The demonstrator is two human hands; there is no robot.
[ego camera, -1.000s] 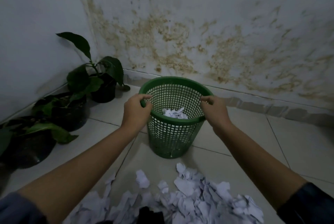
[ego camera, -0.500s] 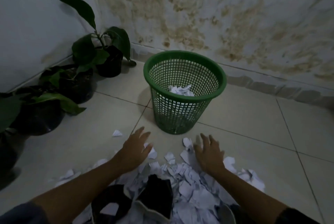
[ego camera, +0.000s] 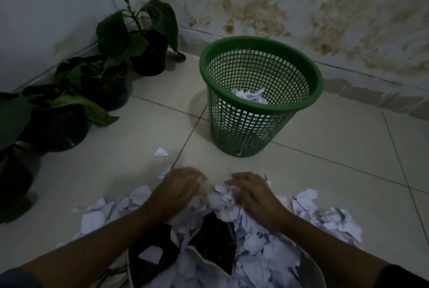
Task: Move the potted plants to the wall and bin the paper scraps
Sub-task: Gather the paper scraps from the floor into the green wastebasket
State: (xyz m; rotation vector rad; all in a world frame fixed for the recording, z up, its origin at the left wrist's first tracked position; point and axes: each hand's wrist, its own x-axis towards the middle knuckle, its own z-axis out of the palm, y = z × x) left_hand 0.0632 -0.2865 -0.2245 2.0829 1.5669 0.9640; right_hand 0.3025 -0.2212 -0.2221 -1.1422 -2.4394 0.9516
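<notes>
**Gathering scraps before the bin**

Pressing down on the scraps [ego camera: 267, 248] heaped on the floor [ego camera: 336, 148]: left hand [ego camera: 180, 191] and right hand [ego camera: 251, 192], fingers curled inward, cupping paper between them. Standing just beyond, upright: bin [ego camera: 246, 134], some scraps inside. Lining the left wall [ego camera: 46, 9]: plants [ego camera: 120, 39].

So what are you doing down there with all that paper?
A person is gathering torn paper scraps off the floor. Both the left hand and the right hand are curled into the heap, scooping up a bunch. The green basket stands just ahead with some scraps already inside. The potted plants are lined up along the wall on the left.
</notes>
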